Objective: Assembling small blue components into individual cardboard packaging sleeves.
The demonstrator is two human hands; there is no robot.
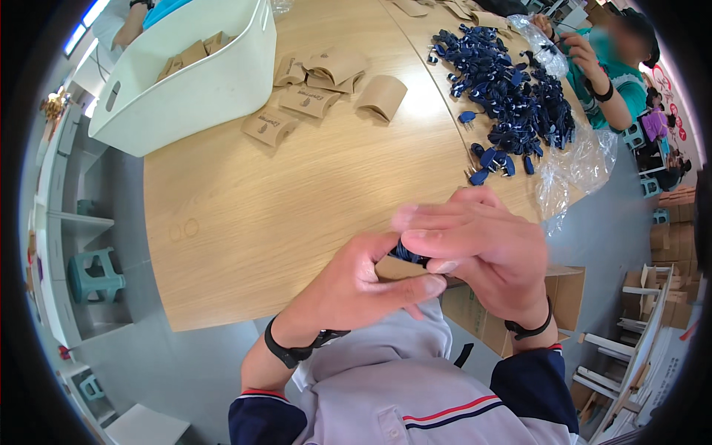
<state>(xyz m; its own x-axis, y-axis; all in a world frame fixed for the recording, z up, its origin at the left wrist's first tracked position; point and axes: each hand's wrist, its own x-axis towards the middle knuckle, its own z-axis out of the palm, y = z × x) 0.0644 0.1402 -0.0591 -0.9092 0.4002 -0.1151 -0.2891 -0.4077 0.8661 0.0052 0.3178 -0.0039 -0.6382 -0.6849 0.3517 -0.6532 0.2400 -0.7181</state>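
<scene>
At the table's near edge my left hand (354, 285) is closed round a small brown cardboard pillow box (393, 270), most of it hidden by my fingers. A dark blue coiled cable (406, 253) shows at the box's opening. Over it bends my right hand (482, 248), its fingers and thumb closed on the cable; its fingertips are slightly blurred. How far the cable sits inside the box cannot be seen. Beyond my hands lies a large heap of dark blue plug cables (512, 93). Several closed brown pillow boxes (308, 101) lie farther left.
A white plastic bin (200, 111) with brown boxes inside stands at the table's far left. Clear plastic bags (571, 167) lie beside the cable heap. Across the table a person in green (623, 96) handles something thin. A cardboard carton (482, 319) is below the table's edge.
</scene>
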